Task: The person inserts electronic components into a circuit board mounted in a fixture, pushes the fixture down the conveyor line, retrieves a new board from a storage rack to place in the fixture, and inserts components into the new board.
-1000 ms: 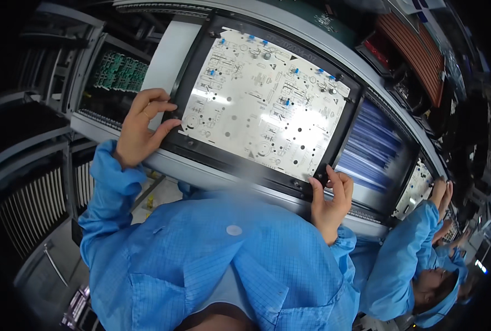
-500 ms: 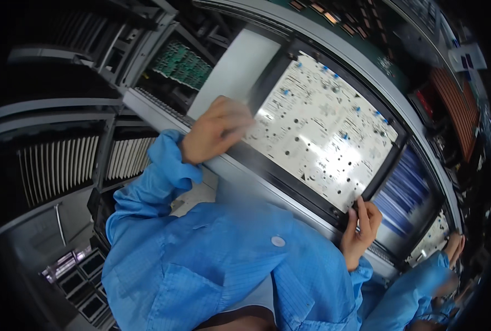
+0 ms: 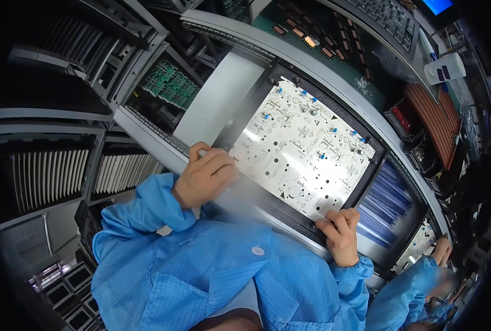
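A white circuit board [image 3: 295, 160] with blue and dark parts lies in a black carrier frame [image 3: 361, 193] on the conveyor. My left hand [image 3: 205, 172], a ring on one finger, is at the board's left corner. Its fingers are bent and closed at the edge, with slightly blurred tips. At the near right corner my right hand [image 3: 342, 234] has its fingers curled onto the board's edge. Both hands hide their corners of the board, and the grip's underside is out of sight.
Metal conveyor rails [image 3: 146, 129] run along both sides. Green boards [image 3: 171, 83] sit at the left, and racks of upright panels [image 3: 52, 176] stand beyond. At the far right are a keyboard [image 3: 386, 22], a white cup [image 3: 445, 69] and a red parts bin [image 3: 401, 118]. Another person's hand [image 3: 442, 251] touches a second board.
The view has shifted. My left hand has come nearer my body at the board's corner. The fingers of my right hand have gone from straighter to curled.
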A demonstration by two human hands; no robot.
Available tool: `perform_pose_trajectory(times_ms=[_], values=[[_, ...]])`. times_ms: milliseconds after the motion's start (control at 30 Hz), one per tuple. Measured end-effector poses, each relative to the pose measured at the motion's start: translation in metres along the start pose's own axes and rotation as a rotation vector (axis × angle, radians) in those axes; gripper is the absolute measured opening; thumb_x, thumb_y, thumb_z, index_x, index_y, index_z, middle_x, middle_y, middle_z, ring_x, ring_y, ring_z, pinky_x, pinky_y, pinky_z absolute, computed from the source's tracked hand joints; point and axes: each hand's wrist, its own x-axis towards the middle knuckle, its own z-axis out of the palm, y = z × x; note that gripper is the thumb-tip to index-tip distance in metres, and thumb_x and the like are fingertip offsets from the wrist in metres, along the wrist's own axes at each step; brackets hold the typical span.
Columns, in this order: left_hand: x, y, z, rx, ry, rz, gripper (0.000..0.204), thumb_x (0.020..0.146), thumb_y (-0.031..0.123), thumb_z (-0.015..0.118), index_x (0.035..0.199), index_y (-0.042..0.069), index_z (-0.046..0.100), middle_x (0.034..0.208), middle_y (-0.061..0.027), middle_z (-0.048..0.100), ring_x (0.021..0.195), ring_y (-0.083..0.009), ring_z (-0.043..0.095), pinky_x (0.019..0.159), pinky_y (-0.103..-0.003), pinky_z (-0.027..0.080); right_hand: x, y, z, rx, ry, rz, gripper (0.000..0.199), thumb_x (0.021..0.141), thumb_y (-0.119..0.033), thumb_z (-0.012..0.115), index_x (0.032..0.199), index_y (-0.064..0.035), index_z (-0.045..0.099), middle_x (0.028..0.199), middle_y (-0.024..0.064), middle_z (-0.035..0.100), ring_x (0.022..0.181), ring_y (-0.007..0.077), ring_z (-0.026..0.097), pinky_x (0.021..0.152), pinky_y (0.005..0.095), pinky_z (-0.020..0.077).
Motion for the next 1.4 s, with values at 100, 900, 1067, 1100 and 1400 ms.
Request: perform_pose_trajectory(times_ms=[100,900,1067,1100,1400], values=[[0.001,0.004,0.0,-0.028,0.011,-0.078,0.029,0.072,0.019,0.079,0.094,0.007,0.065,0.094,-0.0058,0.062,0.1,-0.0246,0.056,0.091,-0.04,0.036,0.0,0.006,-0.009,0.12,0.064,0.077,0.025,0.074,-0.004,0.065,0.098,-0.0071,0.068,0.101,0.0066,0.057,0.095,0.0267,0.049,0.085,0.0411,0.0392],[0.233,-0.078,0.035,0.029,0.249,-0.13,0.033,0.082,0.022,0.068,0.105,0.002,0.056,0.102,-0.0171,0.058,0.091,-0.0348,0.059,0.082,-0.041,0.049,0.16,0.178,-0.023,-0.376,0.437,0.426,0.023,0.083,-0.015,0.063,0.096,0.003,0.056,0.092,0.0251,0.06,0.088,0.0419,0.057,0.078,0.0479,0.0465],[0.264,-0.088,0.064,0.147,0.261,-0.264,0.038,0.077,0.024,0.071,0.105,0.003,0.057,0.103,-0.019,0.057,0.091,-0.035,0.059,0.086,-0.041,0.047,0.185,0.221,-0.004,-0.345,0.353,0.519,0.023,0.081,-0.017,0.062,0.095,0.0016,0.058,0.091,0.0259,0.062,0.088,0.0432,0.058,0.08,0.0501,0.0468],[0.265,-0.094,0.069,0.166,0.279,-0.258,0.038,0.075,0.024,0.072,0.104,0.003,0.058,0.1,-0.0189,0.059,0.091,-0.0353,0.059,0.087,-0.041,0.046,0.187,0.226,0.002,-0.354,0.37,0.511,0.022,0.081,-0.016,0.061,0.095,0.0009,0.058,0.091,0.0255,0.062,0.088,0.0431,0.059,0.08,0.0503,0.0465],[0.237,-0.08,0.017,-0.134,0.223,-0.017,0.026,0.076,0.013,0.069,0.098,0.002,0.062,0.094,-0.0133,0.064,0.089,-0.0289,0.063,0.083,-0.036,0.05,0.181,0.246,-0.003,-0.389,0.466,0.431,0.027,0.085,-0.025,0.061,0.096,-0.0001,0.064,0.092,0.0269,0.064,0.086,0.0451,0.061,0.076,0.0492,0.049]])
